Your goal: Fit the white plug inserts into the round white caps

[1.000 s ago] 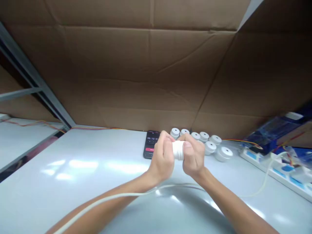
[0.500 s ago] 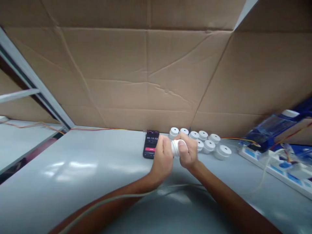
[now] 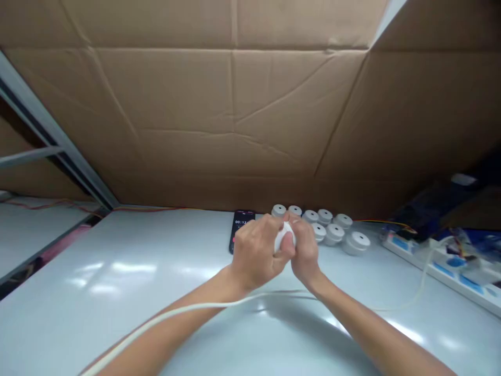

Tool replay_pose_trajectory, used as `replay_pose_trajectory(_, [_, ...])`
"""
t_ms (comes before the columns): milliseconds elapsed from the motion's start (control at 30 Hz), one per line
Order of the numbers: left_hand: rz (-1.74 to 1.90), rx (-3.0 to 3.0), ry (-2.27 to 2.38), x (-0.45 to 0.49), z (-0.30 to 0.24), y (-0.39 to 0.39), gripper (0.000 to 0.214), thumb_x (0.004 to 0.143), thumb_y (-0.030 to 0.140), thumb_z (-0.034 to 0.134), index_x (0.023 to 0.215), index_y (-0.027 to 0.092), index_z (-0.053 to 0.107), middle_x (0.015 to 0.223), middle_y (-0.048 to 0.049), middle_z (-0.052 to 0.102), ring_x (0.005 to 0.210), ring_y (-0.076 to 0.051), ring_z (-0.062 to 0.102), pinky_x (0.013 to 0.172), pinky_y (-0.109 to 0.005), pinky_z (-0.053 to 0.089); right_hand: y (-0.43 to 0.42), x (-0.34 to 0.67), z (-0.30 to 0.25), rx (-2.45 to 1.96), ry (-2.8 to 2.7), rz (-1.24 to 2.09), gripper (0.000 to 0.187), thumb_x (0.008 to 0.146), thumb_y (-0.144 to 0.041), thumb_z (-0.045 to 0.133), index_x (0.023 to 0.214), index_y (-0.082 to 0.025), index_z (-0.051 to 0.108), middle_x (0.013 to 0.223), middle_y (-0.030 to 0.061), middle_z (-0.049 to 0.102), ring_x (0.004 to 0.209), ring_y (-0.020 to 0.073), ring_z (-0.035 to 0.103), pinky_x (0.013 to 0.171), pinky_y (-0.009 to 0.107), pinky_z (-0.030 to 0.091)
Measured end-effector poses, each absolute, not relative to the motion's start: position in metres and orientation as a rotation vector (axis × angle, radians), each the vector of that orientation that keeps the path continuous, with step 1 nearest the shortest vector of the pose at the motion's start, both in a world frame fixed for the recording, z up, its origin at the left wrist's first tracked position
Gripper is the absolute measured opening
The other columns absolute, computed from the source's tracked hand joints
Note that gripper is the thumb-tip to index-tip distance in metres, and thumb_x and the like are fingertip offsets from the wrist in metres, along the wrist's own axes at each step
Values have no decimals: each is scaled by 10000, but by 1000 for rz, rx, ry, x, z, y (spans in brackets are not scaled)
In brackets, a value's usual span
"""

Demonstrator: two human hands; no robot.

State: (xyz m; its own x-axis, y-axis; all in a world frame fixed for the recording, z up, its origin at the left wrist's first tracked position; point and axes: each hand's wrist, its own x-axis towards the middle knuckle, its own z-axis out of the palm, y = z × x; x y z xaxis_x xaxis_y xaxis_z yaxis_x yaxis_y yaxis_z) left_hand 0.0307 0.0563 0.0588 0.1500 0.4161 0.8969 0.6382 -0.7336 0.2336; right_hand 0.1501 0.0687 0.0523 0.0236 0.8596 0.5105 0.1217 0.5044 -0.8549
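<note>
The person's two hands meet around one white round piece (image 3: 280, 239), the left hand (image 3: 254, 256) and the right hand (image 3: 307, 250) both curled closed on it, so only a small part of it shows between the fingers. It is held over the table, in front of eight more white round pieces (image 3: 334, 234), roughly five at the back and three nearer, each top marked with a small dark hole. One phone (image 3: 239, 223) lies just beside the left hand, its timer partly covered. One white cable (image 3: 188, 309) crosses over the left forearm, and one white power strip (image 3: 485, 298) with blue sections runs along the right side, plugs and wires crowded upon it. The pale, glossy table (image 3: 129, 297) carries several bright reflections. Creased brown cardboard (image 3: 219, 99) forms the back wall, with a grey metal frame (image 3: 74, 162) at the left; the far right is dim and blurred.
</note>
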Motion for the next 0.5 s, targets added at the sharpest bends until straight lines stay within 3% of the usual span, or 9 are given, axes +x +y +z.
replay_pose_trajectory(167, [-1685, -2230, -709, 26, 68, 66, 163, 922, 310, 579, 1023, 240, 473, 728, 23, 564, 614, -153, 520, 610, -279, 384, 66, 152, 58, -880, -1412, 838, 428, 997, -523, 355, 673, -246, 391, 612, -27, 392, 571, 163, 396, 538, 300, 361])
replay_pose_trajectory(300, [-1926, -2433, -656, 27, 65, 64, 271, 917, 395, 561, 1078, 246, 403, 794, 26, 511, 608, -130, 463, 580, -263, 393, 58, 156, 66, -793, -1468, 660, 380, 988, -475, 379, 709, -235, 475, 597, -22, 441, 526, 156, 385, 500, 305, 325])
replay_pose_trajectory(400, [-2087, -2701, -925, 30, 63, 53, 295, 949, 469, 535, 1068, 244, 386, 764, 46, 473, 583, -117, 438, 547, -255, 370, 56, 161, 67, -778, -1551, 378, 336, 978, -438, 394, 749, -235, 532, 574, -11, 493, 499, 162, 411, 478, 312, 300])
replay_pose_trajectory(500, [-2343, -2903, -1424, 36, 68, 39, 340, 1028, 571, 352, 957, 241, 391, 708, 51, 439, 552, -116, 435, 502, -250, 364, 59, 167, 66, -718, -1625, 67, 296, 960, -438, 422, 808, -244, 586, 606, 19, 578, 498, 181, 475, 481, 333, 325])
